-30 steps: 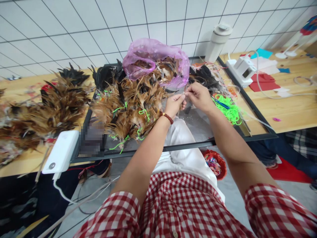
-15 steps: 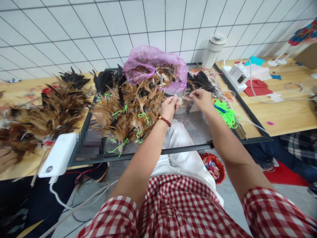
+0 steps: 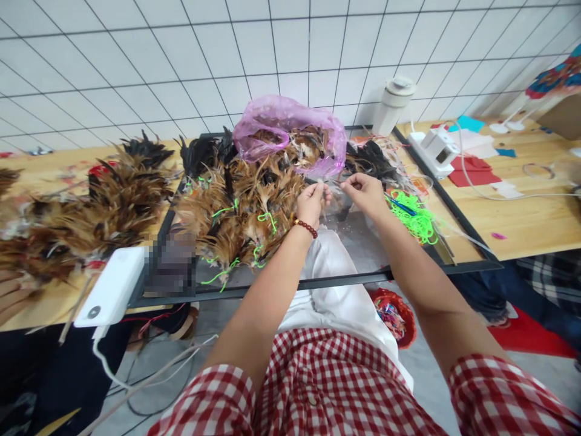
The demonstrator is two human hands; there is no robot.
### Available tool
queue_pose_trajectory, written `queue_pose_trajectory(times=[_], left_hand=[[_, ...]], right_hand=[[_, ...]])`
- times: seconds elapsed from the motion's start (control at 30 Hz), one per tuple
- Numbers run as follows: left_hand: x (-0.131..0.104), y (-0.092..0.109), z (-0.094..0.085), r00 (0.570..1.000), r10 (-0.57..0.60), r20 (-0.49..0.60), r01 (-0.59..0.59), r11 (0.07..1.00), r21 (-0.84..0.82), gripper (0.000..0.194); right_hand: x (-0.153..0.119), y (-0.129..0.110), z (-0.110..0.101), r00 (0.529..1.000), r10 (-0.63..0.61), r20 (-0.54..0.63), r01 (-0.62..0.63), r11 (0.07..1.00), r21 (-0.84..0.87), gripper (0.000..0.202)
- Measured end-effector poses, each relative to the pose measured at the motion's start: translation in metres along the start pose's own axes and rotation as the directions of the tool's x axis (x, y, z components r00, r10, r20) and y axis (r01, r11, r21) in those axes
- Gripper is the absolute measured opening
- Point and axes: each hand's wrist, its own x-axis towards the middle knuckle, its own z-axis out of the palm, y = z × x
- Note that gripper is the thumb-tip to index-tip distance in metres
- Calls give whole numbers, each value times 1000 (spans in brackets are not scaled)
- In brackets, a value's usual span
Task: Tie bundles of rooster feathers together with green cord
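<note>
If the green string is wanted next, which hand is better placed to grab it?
Probably the right hand: the green string lies beside its wrist, while the left hand is farther away, across the right forearm.

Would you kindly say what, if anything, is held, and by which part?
Left hand and right hand seem to pinch something small; what, and where, is unclear.

Both your arms reach forward and inward, bare below the elbow. Your left arm [image 3: 263, 297] slants up to a left hand [image 3: 310, 204] with curled fingers, the thumb pressed toward the forefinger. Your right arm [image 3: 420, 275] angles in from the other side, its right hand [image 3: 367, 195] pinched at the fingertips, near the left but apart.
</note>
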Motion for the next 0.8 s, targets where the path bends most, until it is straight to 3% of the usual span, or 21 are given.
queue_pose_trajectory(times=[0.1,0.23,0.43,0.63,0.73,0.8], left_hand=[[2,-3,0,1000,2,-17,-3,1000,-30,18],[4,-1,-3,1000,-27,15,29,989,-145,20],[-4,7,-3,990,-71,125,98,970,-222,26],[-14,8,3,962,-129,241,150,986,-69,28],[-15,7,4,955,-135,263,150,988,-38,28],[-13,6,4,967,-138,215,150,988,-38,24]], right_hand=[[-8,-11,9,994,-105,-33,107,991,75,14],[-15,-20,17,984,-179,20,176,980,88,17],[-6,-12,14,1000,17,25,-26,904,427,40],[-1,-5,13,965,117,234,-240,752,614,56],[-1,-6,11,956,105,274,-262,724,638,59],[-1,-6,8,972,72,224,-199,757,623,60]])
